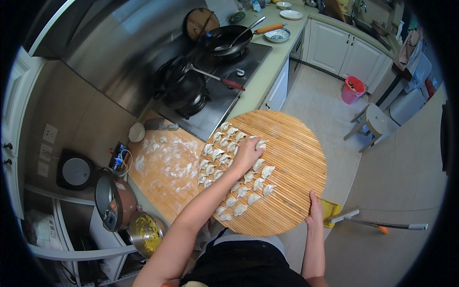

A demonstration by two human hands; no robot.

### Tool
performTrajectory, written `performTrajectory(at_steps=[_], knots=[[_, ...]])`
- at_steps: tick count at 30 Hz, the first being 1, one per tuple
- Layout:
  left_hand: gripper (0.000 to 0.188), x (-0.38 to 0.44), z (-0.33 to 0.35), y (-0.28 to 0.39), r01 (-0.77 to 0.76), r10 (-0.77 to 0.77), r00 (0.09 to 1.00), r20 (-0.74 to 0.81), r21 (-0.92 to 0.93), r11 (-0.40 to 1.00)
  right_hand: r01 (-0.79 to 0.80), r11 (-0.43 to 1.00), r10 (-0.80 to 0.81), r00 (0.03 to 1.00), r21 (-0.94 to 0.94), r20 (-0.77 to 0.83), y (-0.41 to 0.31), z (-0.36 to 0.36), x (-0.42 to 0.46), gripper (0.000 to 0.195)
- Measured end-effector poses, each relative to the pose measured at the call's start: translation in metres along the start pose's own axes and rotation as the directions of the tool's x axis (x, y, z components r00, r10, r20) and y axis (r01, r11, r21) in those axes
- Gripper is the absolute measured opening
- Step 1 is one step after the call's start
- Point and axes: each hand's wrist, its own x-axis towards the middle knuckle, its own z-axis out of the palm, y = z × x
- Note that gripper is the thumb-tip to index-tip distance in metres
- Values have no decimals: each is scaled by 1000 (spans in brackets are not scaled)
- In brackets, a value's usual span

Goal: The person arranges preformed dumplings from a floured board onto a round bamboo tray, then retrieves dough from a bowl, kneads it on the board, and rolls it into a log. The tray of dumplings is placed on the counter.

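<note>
My left hand (247, 155) reaches over a round tray of thin wooden or bamboo slats (290, 161), with its fingers around a pale folded dumpling (262, 144). Whether that dumpling rests on the slats is not plain. My right hand (315, 208) grips the tray's rim at the right. Rows of uncooked dumplings (258, 184) cover much of the tray's left half, some hidden under my left forearm. The tray juts out past the counter edge, in front of my body. At its left lies a floured wooden board (168, 168).
A cleaver (161, 125) and a dough ball (136, 132) lie at the board's far end. Beyond are a gas stove (215, 104), black pot (183, 88) and wok (226, 39). A rice cooker (116, 201) and metal bowl with yellow filling (145, 233) stand left.
</note>
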Motion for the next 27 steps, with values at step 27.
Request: performTrajectory(at_steps=[27], knots=[[37, -57, -215, -322, 302, -42, 913, -405, 603, 738, 28, 994, -30, 999, -104, -24, -1, -10, 9, 52]])
